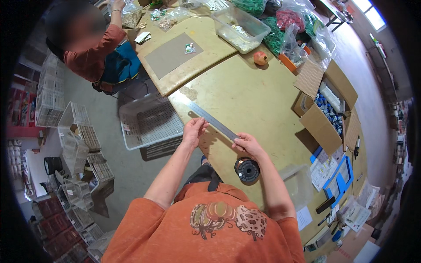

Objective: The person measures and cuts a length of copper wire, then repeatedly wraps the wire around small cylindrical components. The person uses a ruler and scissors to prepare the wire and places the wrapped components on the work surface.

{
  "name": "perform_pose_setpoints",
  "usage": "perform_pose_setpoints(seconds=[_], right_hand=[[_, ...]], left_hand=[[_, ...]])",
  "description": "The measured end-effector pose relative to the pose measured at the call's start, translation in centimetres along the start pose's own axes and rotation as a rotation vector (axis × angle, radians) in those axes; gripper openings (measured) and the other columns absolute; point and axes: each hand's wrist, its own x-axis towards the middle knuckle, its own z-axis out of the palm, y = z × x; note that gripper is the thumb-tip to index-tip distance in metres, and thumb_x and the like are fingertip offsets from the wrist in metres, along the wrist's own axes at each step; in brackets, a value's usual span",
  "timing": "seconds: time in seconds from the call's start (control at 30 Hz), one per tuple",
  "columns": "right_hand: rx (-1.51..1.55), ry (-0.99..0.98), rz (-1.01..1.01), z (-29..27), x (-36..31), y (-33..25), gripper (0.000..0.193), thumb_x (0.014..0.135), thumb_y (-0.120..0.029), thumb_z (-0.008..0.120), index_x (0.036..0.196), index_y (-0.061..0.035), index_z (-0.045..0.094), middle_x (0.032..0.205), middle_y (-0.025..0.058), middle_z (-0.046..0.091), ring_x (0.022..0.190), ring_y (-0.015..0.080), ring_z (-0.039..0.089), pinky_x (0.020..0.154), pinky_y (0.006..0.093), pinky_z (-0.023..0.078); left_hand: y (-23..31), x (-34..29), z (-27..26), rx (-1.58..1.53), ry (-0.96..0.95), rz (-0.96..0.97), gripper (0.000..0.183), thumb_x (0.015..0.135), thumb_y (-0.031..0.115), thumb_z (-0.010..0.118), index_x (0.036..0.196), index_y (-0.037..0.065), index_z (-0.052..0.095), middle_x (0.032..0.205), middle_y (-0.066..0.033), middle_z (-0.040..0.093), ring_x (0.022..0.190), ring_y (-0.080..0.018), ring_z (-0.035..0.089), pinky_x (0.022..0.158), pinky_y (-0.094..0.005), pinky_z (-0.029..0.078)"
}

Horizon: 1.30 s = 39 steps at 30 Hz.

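Observation:
A long steel ruler [213, 121] reaches slantwise over the near left edge of the wooden table. My right hand [247, 145] grips its near right end between thumb and fingers. Beside the ruler's middle, my left hand [195, 130] is closed in a pinch; whatever its fingertips hold is too thin or hidden to make out. Just below my right hand stands a black spool [247, 170] with copper-coloured wire wound on it.
An open cardboard box [322, 131] of small blue items stands at right. A pomegranate-like red fruit [260, 58] lies near a clear plastic bin [241, 30]. Below the table's left edge is a white crate [151, 120]. A co-worker [94, 57] sits far left.

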Motion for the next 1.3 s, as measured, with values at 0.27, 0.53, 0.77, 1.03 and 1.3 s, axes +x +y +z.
perform_pose_setpoints(seconds=[0.27, 0.53, 0.77, 1.03, 1.3], right_hand=[[0.009, -0.007, 0.029, -0.9, -0.5, 0.4, 0.007, 0.088, -0.010, 0.053, 0.092, -0.0041, 0.054, 0.073, 0.0046, 0.062, 0.051, 0.0046, 0.045, 0.046, 0.0182, 0.034], [-0.034, 0.005, 0.041, -1.3, 0.0, 1.1, 0.008, 0.088, -0.011, 0.053, 0.092, -0.0039, 0.053, 0.072, 0.0041, 0.061, 0.048, 0.0040, 0.043, 0.042, 0.0171, 0.030], [-0.027, -0.009, 0.046, -0.5, 1.4, 0.9, 0.009, 0.088, -0.010, 0.054, 0.092, -0.0028, 0.052, 0.072, 0.0048, 0.061, 0.049, 0.0046, 0.043, 0.043, 0.0177, 0.032], [-0.052, -0.024, 0.036, 1.1, 1.9, -0.7, 0.011, 0.087, -0.009, 0.056, 0.095, -0.0019, 0.053, 0.072, 0.0051, 0.061, 0.051, 0.0053, 0.045, 0.046, 0.0178, 0.035], [-0.110, 0.095, 0.049, 0.7, 1.0, -0.3, 0.013, 0.084, -0.010, 0.060, 0.094, -0.0007, 0.056, 0.073, 0.0047, 0.061, 0.056, 0.0055, 0.049, 0.050, 0.0179, 0.039]], left_hand=[[-0.7, 0.3, 0.1, 0.010, -0.004, -0.009, 0.010, 0.086, 0.015, 0.061, 0.088, 0.005, 0.059, 0.077, -0.0027, 0.064, 0.065, -0.0061, 0.061, 0.051, -0.0147, 0.049], [-0.9, 0.3, 0.6, 0.064, -0.044, -0.061, 0.012, 0.085, 0.016, 0.063, 0.085, 0.005, 0.058, 0.075, -0.0022, 0.062, 0.065, -0.0070, 0.060, 0.052, -0.0161, 0.049], [-1.1, 0.7, -0.1, 0.074, -0.051, -0.094, 0.012, 0.085, 0.016, 0.063, 0.083, 0.006, 0.057, 0.073, -0.0022, 0.062, 0.061, -0.0069, 0.059, 0.051, -0.0160, 0.048], [-0.3, 1.3, -1.4, -0.053, -0.104, -0.210, 0.010, 0.085, 0.015, 0.061, 0.079, 0.011, 0.055, 0.068, -0.0003, 0.060, 0.055, -0.0061, 0.056, 0.046, -0.0165, 0.045], [-1.1, 2.0, -2.4, -0.091, -0.048, -0.103, 0.014, 0.085, 0.013, 0.060, 0.076, 0.013, 0.050, 0.067, 0.0002, 0.059, 0.052, -0.0060, 0.054, 0.047, -0.0172, 0.045]])
